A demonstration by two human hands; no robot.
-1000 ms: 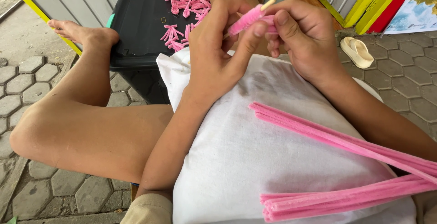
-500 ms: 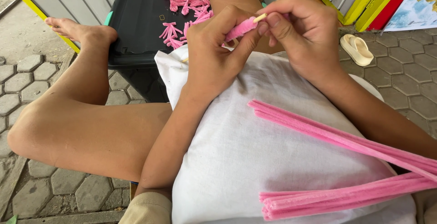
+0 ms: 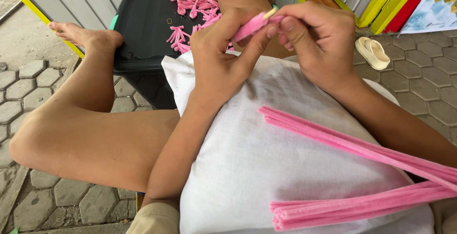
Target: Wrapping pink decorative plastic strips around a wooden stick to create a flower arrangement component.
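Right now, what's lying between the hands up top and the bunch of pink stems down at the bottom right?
In the head view, only the white cloth shows between the hands, left hand and right hand, and the long pink stems.

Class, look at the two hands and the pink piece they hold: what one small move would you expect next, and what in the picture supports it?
Probably another turn of the pink piece round the pale stick tip. The left hand pinches it between thumb and fingers, and the right hand presses on it right beside the tip, so the winding looks unfinished. Similar small pink pieces already lie in the black tray.
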